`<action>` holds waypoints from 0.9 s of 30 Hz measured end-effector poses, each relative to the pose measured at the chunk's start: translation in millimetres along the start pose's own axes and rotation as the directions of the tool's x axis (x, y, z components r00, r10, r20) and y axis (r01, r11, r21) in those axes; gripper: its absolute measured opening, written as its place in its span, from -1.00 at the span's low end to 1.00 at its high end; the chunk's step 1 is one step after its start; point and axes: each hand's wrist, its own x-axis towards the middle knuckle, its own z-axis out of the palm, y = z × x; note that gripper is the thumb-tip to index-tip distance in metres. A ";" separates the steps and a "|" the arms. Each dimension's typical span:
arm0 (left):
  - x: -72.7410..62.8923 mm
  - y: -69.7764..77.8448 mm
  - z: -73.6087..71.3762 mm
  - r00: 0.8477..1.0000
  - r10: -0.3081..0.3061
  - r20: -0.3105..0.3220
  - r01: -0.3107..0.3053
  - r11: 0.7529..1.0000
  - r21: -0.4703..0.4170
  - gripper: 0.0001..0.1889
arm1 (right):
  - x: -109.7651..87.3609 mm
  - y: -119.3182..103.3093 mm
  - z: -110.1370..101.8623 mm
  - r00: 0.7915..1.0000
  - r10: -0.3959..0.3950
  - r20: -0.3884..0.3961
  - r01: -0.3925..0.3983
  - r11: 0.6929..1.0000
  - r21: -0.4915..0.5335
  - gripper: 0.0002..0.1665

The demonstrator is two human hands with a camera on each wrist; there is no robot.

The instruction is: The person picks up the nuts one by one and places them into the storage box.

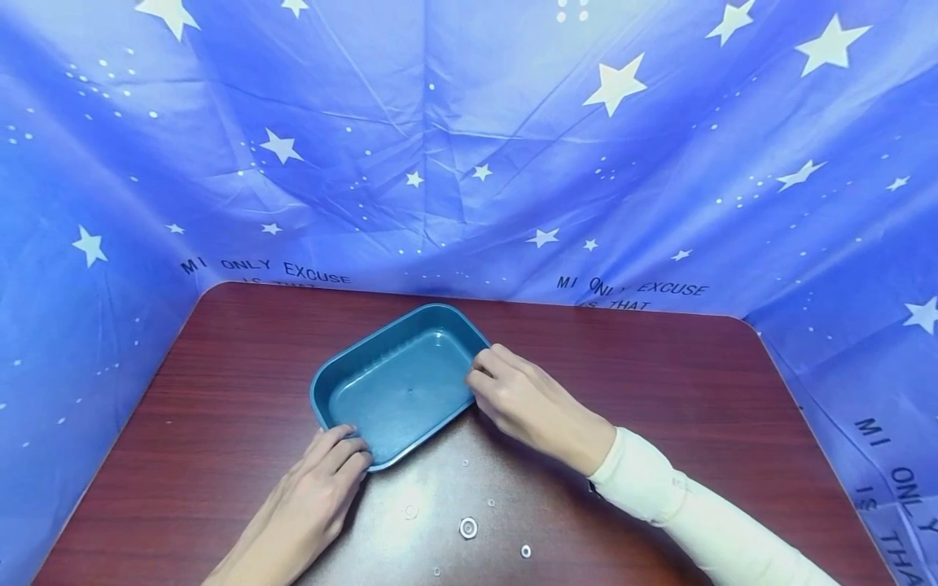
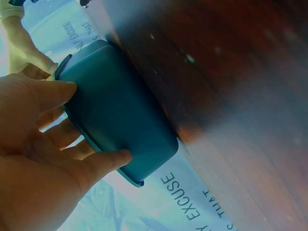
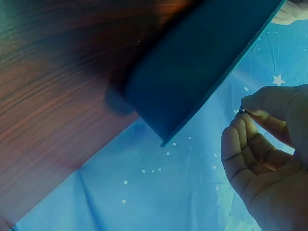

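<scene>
A teal plastic tray (image 1: 406,407) with rounded corners sits on the table, turned at an angle; its inside looks bare. My left hand (image 1: 315,480) grips its near left corner, fingers over the rim. In the left wrist view, the same hand has digits against the outer wall of the tray (image 2: 113,110). Over the right end of the tray, my right hand (image 1: 538,407) has its fingers bent. The right wrist view shows its thumb and fingertip pinching a small dark piece (image 3: 241,109) beside the tray's rim; the piece is mostly hidden by the fingers.
On the dark red wood table (image 1: 659,374), a large hex nut (image 1: 467,528) lies near the front. A smaller nut (image 1: 525,551), a thin washer (image 1: 411,512) and several tiny rings are scattered around it. Blue star-printed cloth (image 1: 440,212) hangs behind and at both sides.
</scene>
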 end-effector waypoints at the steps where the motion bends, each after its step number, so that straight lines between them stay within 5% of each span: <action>1: 0.2 -0.1 -0.2 1.000 0.001 0.000 -0.001 1.000 -0.003 -0.47 | 0.8 -0.2 0.8 1.000 -0.002 -0.001 0.002 1.000 0.002 -0.89; 27: 0.7 3.6 -3.1 0.999 -0.031 0.028 0.030 0.999 0.028 -0.45 | 19.2 -0.7 14.2 0.999 -0.042 -0.023 0.042 0.999 0.000 -0.89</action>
